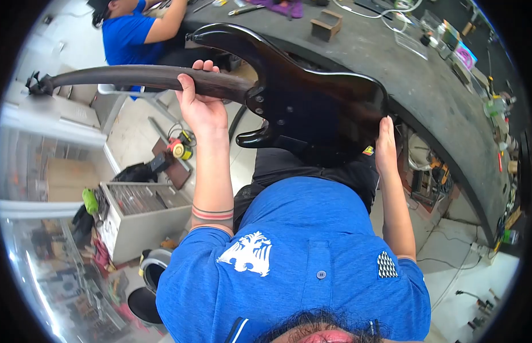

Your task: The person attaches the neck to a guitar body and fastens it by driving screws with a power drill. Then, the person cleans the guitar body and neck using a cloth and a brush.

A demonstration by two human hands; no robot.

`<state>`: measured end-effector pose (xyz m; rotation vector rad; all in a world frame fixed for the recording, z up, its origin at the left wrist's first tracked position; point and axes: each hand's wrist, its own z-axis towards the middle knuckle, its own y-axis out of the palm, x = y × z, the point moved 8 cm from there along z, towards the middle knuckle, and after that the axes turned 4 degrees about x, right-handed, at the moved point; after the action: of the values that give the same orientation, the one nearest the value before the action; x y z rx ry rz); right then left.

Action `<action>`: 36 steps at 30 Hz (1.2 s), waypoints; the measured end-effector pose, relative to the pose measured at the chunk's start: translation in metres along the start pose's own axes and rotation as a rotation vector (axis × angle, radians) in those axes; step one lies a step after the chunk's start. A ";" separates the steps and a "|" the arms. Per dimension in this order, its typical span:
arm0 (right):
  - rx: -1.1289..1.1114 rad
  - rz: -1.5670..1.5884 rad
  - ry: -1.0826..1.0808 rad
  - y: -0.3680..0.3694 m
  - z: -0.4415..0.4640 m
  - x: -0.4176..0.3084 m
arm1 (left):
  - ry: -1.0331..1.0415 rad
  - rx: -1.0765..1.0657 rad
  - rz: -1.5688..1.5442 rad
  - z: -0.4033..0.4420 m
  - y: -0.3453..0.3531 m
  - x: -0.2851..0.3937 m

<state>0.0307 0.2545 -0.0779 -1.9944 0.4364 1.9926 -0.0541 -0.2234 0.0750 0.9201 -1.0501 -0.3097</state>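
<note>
A dark, glossy electric guitar (329,114) is held up in front of my chest with its back towards me and its neck (140,74) pointing left. My left hand (203,103) is wrapped round the neck near the body joint, thumb on the near side and fingertips showing over the far edge. My right hand (385,146) presses against the bottom end of the body, its fingers straight along the rim and partly hidden. Bolts show at the neck joint. The strings and front face are turned out of sight.
A long curved dark workbench (357,68) runs ahead and to my right, with a small brown block (326,25) and several tools on it. A person in a blue shirt (129,34) sits at the far left. A drawer cabinet (134,223) stands at lower left.
</note>
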 end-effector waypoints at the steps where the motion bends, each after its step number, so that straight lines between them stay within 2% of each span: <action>1: 0.003 -0.071 -0.049 0.011 0.007 -0.005 | 0.005 0.038 0.000 0.001 -0.015 0.006; 4: 0.032 -0.277 -0.197 0.036 0.029 -0.023 | -0.051 0.094 -0.006 0.004 -0.061 0.013; 6: -0.018 -0.299 -0.326 0.053 0.045 -0.044 | -0.074 0.123 0.006 -0.002 -0.082 0.020; 8: -0.028 -0.336 -0.336 0.067 0.055 -0.058 | -0.085 0.193 0.028 -0.015 -0.099 0.026; 9: -0.043 -0.377 -0.285 0.073 0.057 -0.066 | -0.106 0.228 0.043 -0.021 -0.109 0.025; 13: -0.055 -0.525 -0.343 0.085 0.070 -0.058 | -0.189 0.323 0.073 -0.048 -0.149 0.017; 22: -0.259 -0.737 -0.074 0.098 0.083 0.019 | -0.318 0.479 0.091 -0.085 -0.223 -0.013; 28: -0.254 -0.735 -0.154 0.105 0.090 0.031 | -0.386 0.496 0.135 -0.088 -0.240 -0.028; 29: -0.259 -0.754 -0.107 0.103 0.092 0.037 | -0.348 0.484 0.222 -0.088 -0.239 -0.027; 32: -0.236 -0.787 -0.024 0.103 0.092 0.036 | -0.623 0.368 0.509 -0.091 -0.256 -0.021; 33: -0.230 -0.796 -0.025 0.102 0.093 0.036 | -0.751 0.360 0.805 -0.093 -0.235 -0.002; 34: -0.223 -0.804 -0.025 0.100 0.094 0.036 | -0.972 0.236 1.072 -0.093 -0.230 0.011; 36: -0.202 -0.805 -0.016 0.097 0.098 0.037 | -0.973 -0.172 1.586 -0.077 -0.213 0.016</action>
<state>-0.0980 0.2057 -0.1142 -1.8292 -0.5243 1.5567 0.0596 -0.3232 -0.0940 -0.4949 -2.2516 0.5595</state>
